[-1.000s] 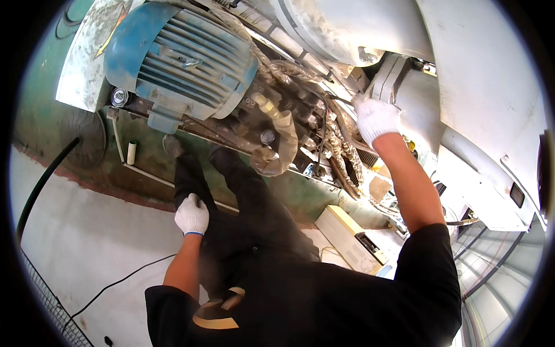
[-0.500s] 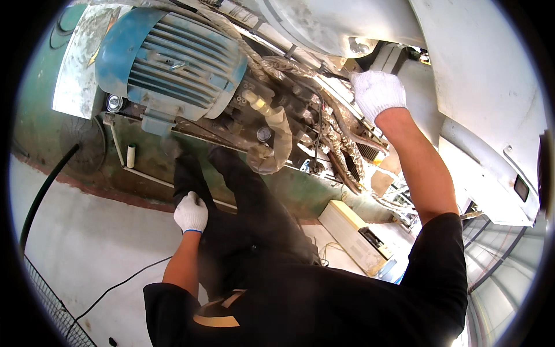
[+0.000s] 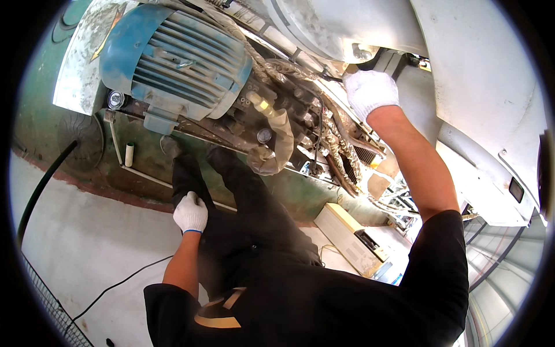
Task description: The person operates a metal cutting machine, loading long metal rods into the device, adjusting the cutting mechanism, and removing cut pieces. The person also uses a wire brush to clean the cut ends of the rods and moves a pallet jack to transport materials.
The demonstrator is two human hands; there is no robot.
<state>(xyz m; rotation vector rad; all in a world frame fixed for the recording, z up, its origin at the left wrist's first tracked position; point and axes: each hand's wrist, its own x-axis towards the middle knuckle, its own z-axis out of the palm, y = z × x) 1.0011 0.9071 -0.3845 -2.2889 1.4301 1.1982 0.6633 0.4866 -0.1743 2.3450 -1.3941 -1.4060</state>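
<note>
Your right hand (image 3: 370, 92), gloved white, reaches up against the grey machine housing (image 3: 462, 75); whether it grips anything you cannot tell. Your left hand (image 3: 190, 212) rests curled on your dark trouser leg (image 3: 231, 214), below the blue ribbed motor (image 3: 179, 63).

Left hand (image 3: 190, 212): white knit glove with blue cuff; rests on the person's own dark-trousered leg (image 3: 199, 191), fingers curled, holding nothing.
Right hand (image 3: 370, 92): white knit glove; arm raised and extended; pressed against the underside of the white machine housing (image 3: 480, 87), beside a dark bracket (image 3: 393, 61).
White machine housing: large, curved, painted white, scuffed; occupies the upper right.
Grip of right hand: cannot be determined.
</note>
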